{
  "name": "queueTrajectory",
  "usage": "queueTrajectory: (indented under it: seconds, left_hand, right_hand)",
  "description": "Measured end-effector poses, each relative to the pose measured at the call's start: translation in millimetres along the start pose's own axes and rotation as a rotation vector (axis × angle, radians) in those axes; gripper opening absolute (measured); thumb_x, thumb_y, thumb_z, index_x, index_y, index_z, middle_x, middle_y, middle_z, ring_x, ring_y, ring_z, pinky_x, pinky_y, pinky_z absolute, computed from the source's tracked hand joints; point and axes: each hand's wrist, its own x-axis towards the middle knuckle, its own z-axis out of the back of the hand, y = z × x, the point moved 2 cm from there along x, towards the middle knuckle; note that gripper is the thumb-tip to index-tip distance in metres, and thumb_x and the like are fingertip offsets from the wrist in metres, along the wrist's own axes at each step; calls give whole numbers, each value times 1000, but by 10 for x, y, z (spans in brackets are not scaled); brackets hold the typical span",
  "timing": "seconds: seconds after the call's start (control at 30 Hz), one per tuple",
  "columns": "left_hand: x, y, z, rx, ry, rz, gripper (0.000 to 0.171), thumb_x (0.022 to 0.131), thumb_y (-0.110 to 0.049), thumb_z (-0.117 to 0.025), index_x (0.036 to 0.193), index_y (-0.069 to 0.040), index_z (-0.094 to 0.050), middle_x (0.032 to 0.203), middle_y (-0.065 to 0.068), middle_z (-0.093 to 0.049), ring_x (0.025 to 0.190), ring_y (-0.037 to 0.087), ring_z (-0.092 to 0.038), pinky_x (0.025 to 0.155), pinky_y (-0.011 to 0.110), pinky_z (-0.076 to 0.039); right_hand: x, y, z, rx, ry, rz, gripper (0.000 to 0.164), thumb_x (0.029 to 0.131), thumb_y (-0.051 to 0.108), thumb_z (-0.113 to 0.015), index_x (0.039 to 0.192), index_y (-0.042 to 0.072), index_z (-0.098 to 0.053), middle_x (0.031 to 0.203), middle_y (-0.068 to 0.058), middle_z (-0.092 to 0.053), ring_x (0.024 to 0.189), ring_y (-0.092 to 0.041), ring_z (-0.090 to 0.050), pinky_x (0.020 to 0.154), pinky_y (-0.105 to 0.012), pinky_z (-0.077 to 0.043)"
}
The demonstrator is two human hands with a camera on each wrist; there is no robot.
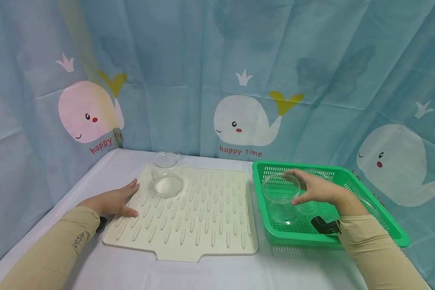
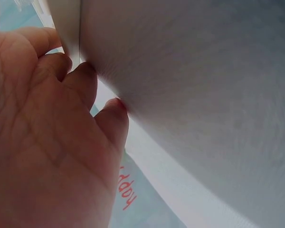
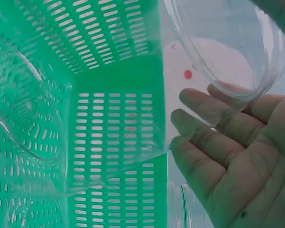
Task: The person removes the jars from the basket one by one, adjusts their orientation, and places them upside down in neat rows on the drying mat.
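My left hand (image 1: 117,200) rests at the left edge of a cream ridged drying mat (image 1: 203,241), fingers loosely bent and holding nothing. In the left wrist view its fingertips (image 2: 115,107) lie along the mat's edge. Over the green basket, my right hand (image 1: 320,189) grips a clear cup (image 1: 282,197) near its rim, thumb on the near side and fingers on the far side. The right wrist view shows the fingers (image 3: 204,156) partly behind the see-through wall. Another clear cup (image 1: 168,177) stands on the mat's back left part.
The green slotted basket (image 1: 293,237) stands right of the mat and holds more clear cups, one behind the right hand (image 1: 313,173) and one by the right wrist. A white cloth (image 1: 217,278) covers the table. A blue whale-print curtain (image 1: 188,60) hangs behind.
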Motion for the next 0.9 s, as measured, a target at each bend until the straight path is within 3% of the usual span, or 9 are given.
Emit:
queueTrajectory:
  seconds: [0.17, 0.33, 0.4, 0.57, 0.63, 0.8, 0.9]
  left_hand:
    - [-10, -15, 8, -5, 5, 5, 120, 63, -61, -68, 143, 8, -11, 147, 30, -1, 132, 49, -11, 104, 60, -15]
    - [-16, -26, 21, -17, 4, 11, 120, 62, -60, -69, 143, 8, -12, 147, 30, -1, 131, 50, -11, 104, 60, -15]
    - [-15, -20, 24, -23, 1, 11, 120, 62, -59, -70, 143, 8, -12, 147, 30, -1, 132, 50, -10, 104, 60, -14]
    - [-8, -15, 34, -32, 1, 15, 119, 62, -59, -70, 143, 8, -13, 147, 30, -2, 132, 50, -10, 104, 60, -14]
    - [-11, -17, 45, -27, -1, 13, 118, 63, -59, -69, 142, 8, -14, 147, 31, -4, 132, 49, -10, 104, 60, -14]
    - [-25, -37, 101, -9, -17, 9, 113, 68, -60, -66, 141, 10, -16, 146, 32, -7, 132, 49, -11, 105, 59, -14]
    - [-32, -44, 161, -3, -38, 28, 113, 70, -62, -64, 142, 9, -14, 146, 32, -8, 132, 48, -11, 105, 59, -14]
  right_hand:
    - [11, 1, -7, -23, -12, 16, 86, 74, 21, -76, 140, 5, -23, 147, -17, -24, 135, -37, -20, 93, -17, -39]
    - [17, 19, -14, -84, -33, 47, 87, 73, 26, -76, 139, 3, -24, 145, -18, -28, 134, -38, -23, 97, -33, -40]
    - [8, 38, -10, -95, -40, 46, 87, 73, 26, -77, 139, 3, -25, 144, -18, -29, 133, -38, -24, 97, -34, -40]
    - [-41, 72, 31, -95, -60, 32, 84, 73, 23, -77, 138, 5, -28, 143, -16, -33, 133, -36, -28, 94, -22, -41]
    - [-60, 69, 52, -109, -72, 34, 83, 73, 23, -77, 138, 5, -30, 142, -16, -34, 131, -36, -30, 93, -22, -42]
    - [-92, 91, 105, -149, -96, 26, 82, 73, 25, -77, 138, 6, -31, 142, -15, -35, 131, -37, -29, 96, -42, -41]
    - [-110, 143, 155, -150, -110, 35, 83, 74, 24, -77, 139, 7, -29, 143, -15, -34, 132, -38, -27, 94, -43, -42]
